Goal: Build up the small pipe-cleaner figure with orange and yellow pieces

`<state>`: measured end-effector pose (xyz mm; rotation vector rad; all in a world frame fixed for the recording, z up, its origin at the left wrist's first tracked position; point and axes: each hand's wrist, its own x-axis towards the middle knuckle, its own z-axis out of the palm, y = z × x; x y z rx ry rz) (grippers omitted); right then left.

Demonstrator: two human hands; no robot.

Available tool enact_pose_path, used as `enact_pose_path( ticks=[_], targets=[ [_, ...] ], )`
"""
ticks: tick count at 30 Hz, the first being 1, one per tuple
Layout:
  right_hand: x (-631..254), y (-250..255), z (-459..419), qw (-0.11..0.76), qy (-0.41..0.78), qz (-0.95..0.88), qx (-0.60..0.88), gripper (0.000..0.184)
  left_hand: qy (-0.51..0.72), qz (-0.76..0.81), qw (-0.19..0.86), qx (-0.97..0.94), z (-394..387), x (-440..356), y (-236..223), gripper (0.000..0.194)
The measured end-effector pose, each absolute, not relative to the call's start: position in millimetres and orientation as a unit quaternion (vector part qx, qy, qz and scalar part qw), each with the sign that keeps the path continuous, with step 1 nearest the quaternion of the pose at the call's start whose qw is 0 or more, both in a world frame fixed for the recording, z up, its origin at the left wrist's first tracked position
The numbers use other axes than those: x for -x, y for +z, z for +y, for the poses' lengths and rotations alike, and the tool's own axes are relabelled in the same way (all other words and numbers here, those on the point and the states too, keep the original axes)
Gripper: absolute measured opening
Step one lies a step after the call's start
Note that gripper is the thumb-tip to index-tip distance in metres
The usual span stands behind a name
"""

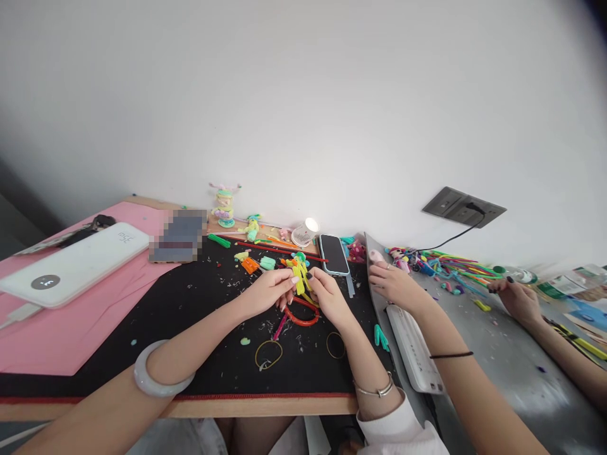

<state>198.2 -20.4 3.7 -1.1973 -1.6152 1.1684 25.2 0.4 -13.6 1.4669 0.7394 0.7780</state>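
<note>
My left hand (pixel 271 292) and my right hand (pixel 327 296) meet over the black mat (pixel 213 354). Both pinch a yellow fuzzy pipe-cleaner piece (pixel 300 278) between thumb and fingers. Green and orange bits show behind it, partly hidden by the hands. Just below lies a red looped handle (pixel 303 322), which looks like scissors; its blades are out of sight. A magenta fuzzy strip (pixel 280 328) is under my left hand. Orange (pixel 250 265) and mint (pixel 267 263) fuzzy pieces rest beyond that hand.
A figurine (pixel 224 205), a paper cup (pixel 305 232) and a phone (pixel 334 254) stand or lie near the wall. At left, a white power bank (pixel 73 265) lies on pink sheeting (pixel 95 341). Another person's hands (pixel 396 287) work at the grey table (pixel 507 366) on the right.
</note>
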Motion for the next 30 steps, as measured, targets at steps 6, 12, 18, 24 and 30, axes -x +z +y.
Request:
enact_pose_path(
  ticks=[6,12,18,24,30],
  targets=[
    [-199.8,1.2,-21.0,0.373,0.459,-0.660,0.463,0.028,0.332,0.325,0.618,-0.634,-1.2,-25.3,-10.0,0.036],
    [-198.6,1.5,-23.7,0.365,0.454,-0.673,0.456,0.026,0.330,0.323,0.625,-0.629,-3.1,-25.5,-6.3,0.037],
    [-197.2,4.9,-25.5,0.356,0.444,-0.682,0.459,0.025,0.325,0.322,0.625,-0.632,-3.2,-25.1,-4.7,0.038],
    [-199.3,5.0,-25.2,0.351,0.445,-0.686,0.457,0.024,0.331,0.313,0.630,-0.629,-3.1,-24.6,-5.5,0.037],
    [-193.9,2.6,-24.5,0.359,0.443,-0.680,0.461,0.022,0.332,0.311,0.625,-0.635,-1.9,-24.7,-8.3,0.034]
  ],
)
